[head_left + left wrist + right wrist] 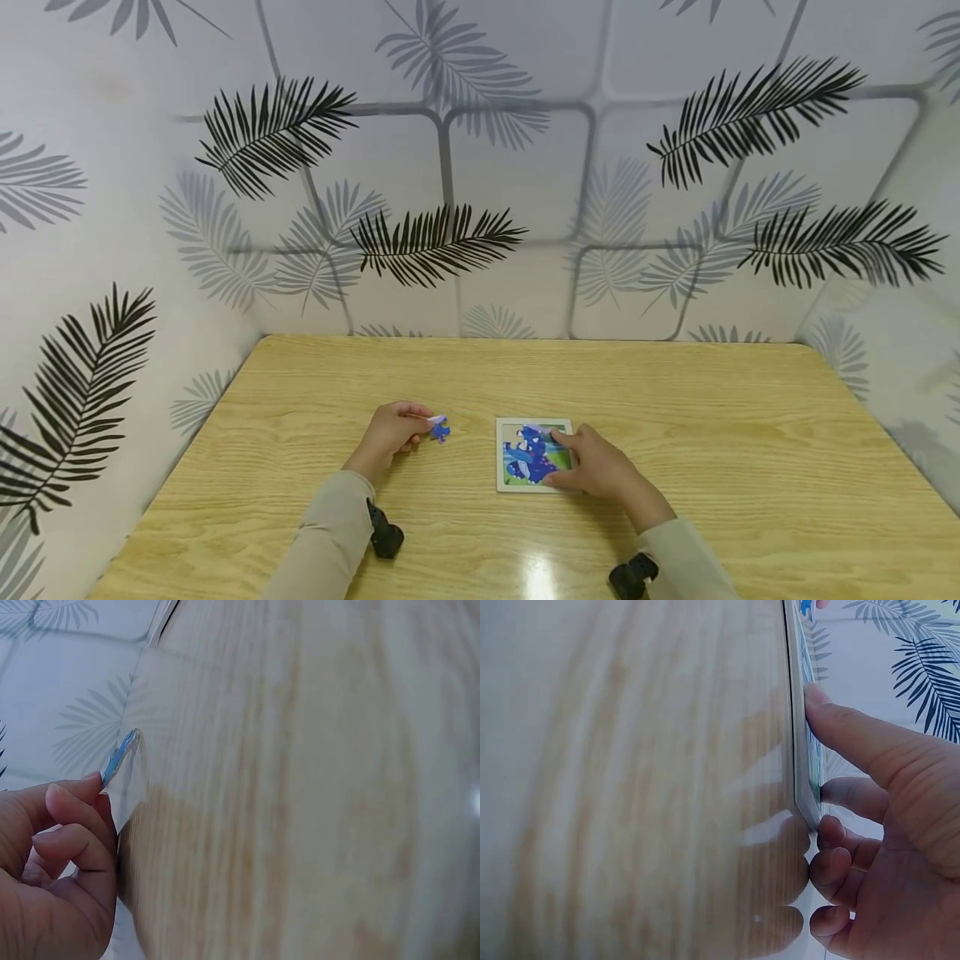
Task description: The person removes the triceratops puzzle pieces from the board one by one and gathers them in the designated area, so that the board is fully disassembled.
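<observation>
**A:** State the left side.
**B:** The left hand (390,432) has its grip closed to a pinch. Thumb and index finger hold a blue puzzle piece (440,430) by one edge. In the left wrist view the piece appears nearly edge-on, clear of the tabletop (450,542).
**A:** Position of the piece relative to the puzzle tray (500,462)?
**B:** Left of it and apart from it. The puzzle tray lies flat on the tabletop and has a pale rim.
**A:** State the right side.
**B:** The right hand (603,468) is at the right part of the tray. Its grip is spread: thumb and index finger stand apart, their tips touching the picture side. The remaining fingers are bent beside the tray's edge.
**A:** Tray contents?
**B:** Blue and green picture pieces (528,460). A bare patch shows at the upper left.
**A:** Surroundings?
**B:** A black device (386,535) at the left wrist, another at the right, and a leaf-patterned wall (517,183) behind the tabletop.
</observation>
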A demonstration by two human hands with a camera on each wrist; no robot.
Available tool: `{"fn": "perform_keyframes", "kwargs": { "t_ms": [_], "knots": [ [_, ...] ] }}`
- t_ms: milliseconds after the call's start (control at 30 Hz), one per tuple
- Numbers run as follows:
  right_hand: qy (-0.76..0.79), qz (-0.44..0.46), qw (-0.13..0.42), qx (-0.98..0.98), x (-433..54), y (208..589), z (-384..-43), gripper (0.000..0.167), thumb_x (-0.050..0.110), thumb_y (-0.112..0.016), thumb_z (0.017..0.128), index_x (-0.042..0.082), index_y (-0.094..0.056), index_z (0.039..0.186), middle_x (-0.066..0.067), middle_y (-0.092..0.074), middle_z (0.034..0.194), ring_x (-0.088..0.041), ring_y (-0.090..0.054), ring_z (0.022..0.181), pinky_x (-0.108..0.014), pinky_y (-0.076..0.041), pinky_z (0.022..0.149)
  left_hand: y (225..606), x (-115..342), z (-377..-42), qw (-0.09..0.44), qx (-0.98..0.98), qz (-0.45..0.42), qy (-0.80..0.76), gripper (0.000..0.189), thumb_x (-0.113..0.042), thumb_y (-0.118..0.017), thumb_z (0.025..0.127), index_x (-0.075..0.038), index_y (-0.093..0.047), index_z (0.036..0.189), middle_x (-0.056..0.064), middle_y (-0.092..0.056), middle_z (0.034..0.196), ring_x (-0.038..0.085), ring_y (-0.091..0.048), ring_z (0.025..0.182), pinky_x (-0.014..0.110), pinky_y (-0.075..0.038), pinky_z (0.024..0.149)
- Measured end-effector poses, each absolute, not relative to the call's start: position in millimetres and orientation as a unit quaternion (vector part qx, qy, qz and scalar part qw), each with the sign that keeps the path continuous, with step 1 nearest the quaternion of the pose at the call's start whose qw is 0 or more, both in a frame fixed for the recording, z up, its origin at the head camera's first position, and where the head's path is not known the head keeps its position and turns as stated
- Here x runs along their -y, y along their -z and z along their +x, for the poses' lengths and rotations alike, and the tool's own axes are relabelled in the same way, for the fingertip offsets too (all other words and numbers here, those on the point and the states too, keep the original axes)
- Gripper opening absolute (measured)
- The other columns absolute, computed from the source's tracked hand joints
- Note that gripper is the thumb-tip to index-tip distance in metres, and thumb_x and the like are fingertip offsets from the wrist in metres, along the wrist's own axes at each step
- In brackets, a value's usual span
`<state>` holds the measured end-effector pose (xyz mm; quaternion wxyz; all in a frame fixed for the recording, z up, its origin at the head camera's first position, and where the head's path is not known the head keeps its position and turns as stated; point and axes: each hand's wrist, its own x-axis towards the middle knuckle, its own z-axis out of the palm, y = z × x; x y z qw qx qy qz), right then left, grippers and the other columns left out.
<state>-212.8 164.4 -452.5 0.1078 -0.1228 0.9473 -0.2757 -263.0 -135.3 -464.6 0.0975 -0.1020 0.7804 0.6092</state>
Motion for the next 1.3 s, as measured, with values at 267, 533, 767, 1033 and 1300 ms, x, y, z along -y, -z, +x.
{"fn": "perform_keyframes", "kwargs": {
  "t_ms": [267,533,767,1033,1300],
  "knots": [
    [0.283,-0.117,0.104,-0.946,-164.0,453.0,-212.6,0.075,0.033,-0.079,0.076,0.005,-0.047,0.139,-0.005,-0.036,0.081,-0.016,-0.031,0.065,-0.026,-0.026,0.056,465.2,136.0,-263.3,0.098,-0.777,-0.102,-0.613,0.018,-0.002,-0.067,0.086,0.001,-0.066,0.104,0.001,-0.058,0.073,0.008,-0.044,0.053,0.02,-0.033,0.047],
    [0.288,-0.12,0.105,-0.944,-164.1,453.1,-212.6,0.075,0.032,-0.079,0.076,0.005,-0.047,0.139,-0.005,-0.037,0.08,-0.016,-0.032,0.065,-0.027,-0.026,0.056,462.4,136.7,-261.4,0.103,-0.771,-0.107,-0.619,0.02,-0.002,-0.066,0.086,0.001,-0.065,0.105,0.001,-0.058,0.071,0.008,-0.044,0.052,0.021,-0.034,0.048],
    [0.29,-0.121,0.105,-0.943,-164.3,453.3,-212.8,0.076,0.033,-0.079,0.076,0.005,-0.047,0.139,-0.005,-0.037,0.08,-0.016,-0.032,0.064,-0.027,-0.026,0.056,460.9,136.5,-260.4,0.107,-0.769,-0.108,-0.62,0.02,-0.003,-0.066,0.086,0.001,-0.065,0.105,0.002,-0.058,0.073,0.008,-0.044,0.053,0.021,-0.034,0.049],
    [0.292,-0.117,0.106,-0.943,-164.6,453.7,-212.4,0.076,0.032,-0.079,0.076,0.005,-0.047,0.139,-0.005,-0.036,0.079,-0.016,-0.032,0.064,-0.026,-0.027,0.056,461.3,135.8,-259.3,0.11,-0.774,-0.105,-0.615,0.021,-0.005,-0.067,0.086,0.0,-0.065,0.107,0.001,-0.058,0.073,0.009,-0.046,0.056,0.021,-0.037,0.05],
    [0.294,-0.116,0.105,-0.943,-164.2,454.0,-212.0,0.075,0.031,-0.079,0.076,0.005,-0.047,0.139,-0.005,-0.036,0.079,-0.016,-0.032,0.064,-0.026,-0.027,0.056,458.1,131.4,-257.1,0.117,-0.772,-0.092,-0.618,0.023,-0.007,-0.067,0.087,-0.001,-0.065,0.108,0.002,-0.057,0.074,0.01,-0.044,0.056,0.021,-0.037,0.05]
  ]
}}
